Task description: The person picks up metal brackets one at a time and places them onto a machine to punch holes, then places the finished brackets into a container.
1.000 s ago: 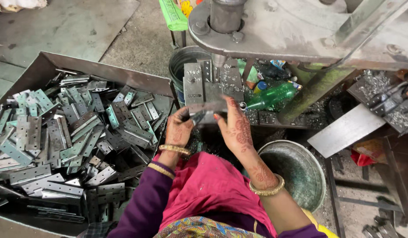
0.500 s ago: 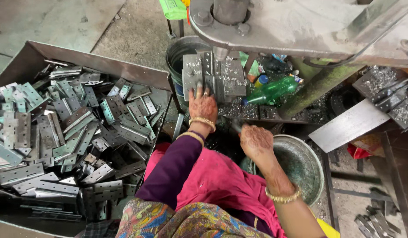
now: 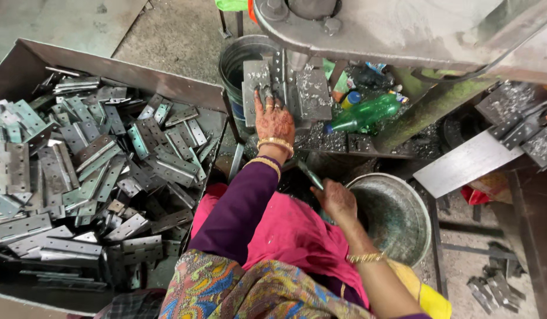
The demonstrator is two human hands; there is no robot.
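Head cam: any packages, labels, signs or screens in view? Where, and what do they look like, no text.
No signs or screens.
Green plastic bottle: lies on its side on the press bed, right of the left hand; translucent green; label not readable.
Blue-capped container: just behind that bottle, mostly hidden, with a yellowish body.
Green packet: top edge, bright green with an orange part beside it, cut off by the frame.
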